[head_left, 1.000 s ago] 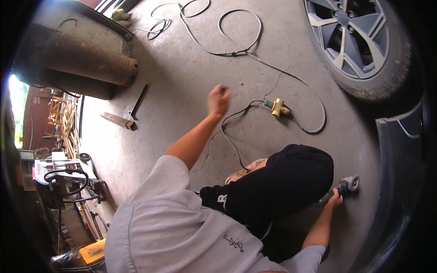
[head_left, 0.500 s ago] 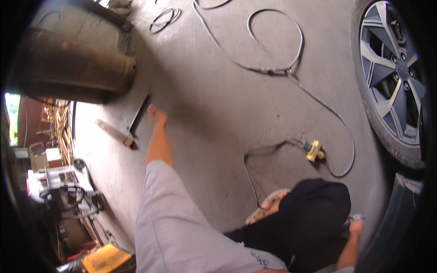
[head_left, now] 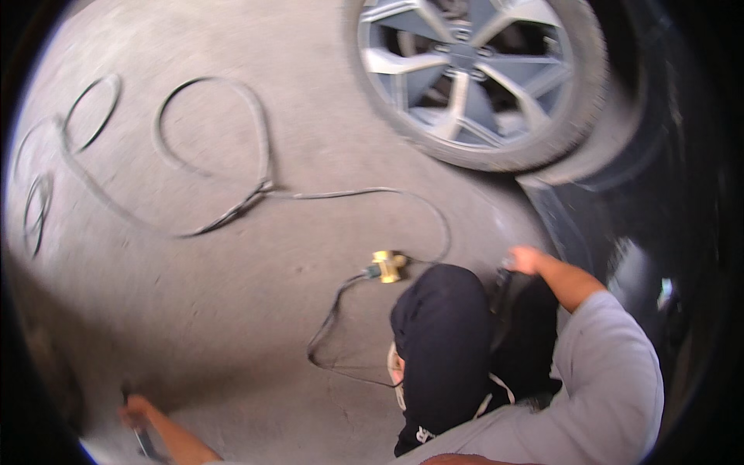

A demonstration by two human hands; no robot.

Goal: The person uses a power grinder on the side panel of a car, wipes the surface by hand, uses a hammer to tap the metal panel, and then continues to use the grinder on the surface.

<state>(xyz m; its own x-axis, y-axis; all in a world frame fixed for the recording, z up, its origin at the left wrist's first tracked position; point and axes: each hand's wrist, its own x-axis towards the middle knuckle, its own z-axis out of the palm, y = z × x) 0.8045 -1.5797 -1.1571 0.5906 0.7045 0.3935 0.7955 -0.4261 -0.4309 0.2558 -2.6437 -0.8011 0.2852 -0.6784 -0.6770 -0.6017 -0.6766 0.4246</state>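
Left hand [head_left: 136,411] closed round one bar [head_left: 145,443]; right hand [head_left: 525,260] gripping one dark grinder [head_left: 502,290].

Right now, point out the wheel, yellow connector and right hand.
Wheel [head_left: 463,56]: head view, on its hub.
Yellow connector [head_left: 385,266]: head view, on the middle of its body.
Right hand [head_left: 528,260]: head view, on the middle of the hand.

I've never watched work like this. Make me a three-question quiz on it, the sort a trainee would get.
1. Multiple choice: what colour is the connector? A) red B) yellow C) blue
2. True or false: the right hand is nearer the wheel than the left hand is.
3. Short answer: which hand is at the slim bar near the lower left corner?

Key: 1. B; 2. true; 3. the left hand.
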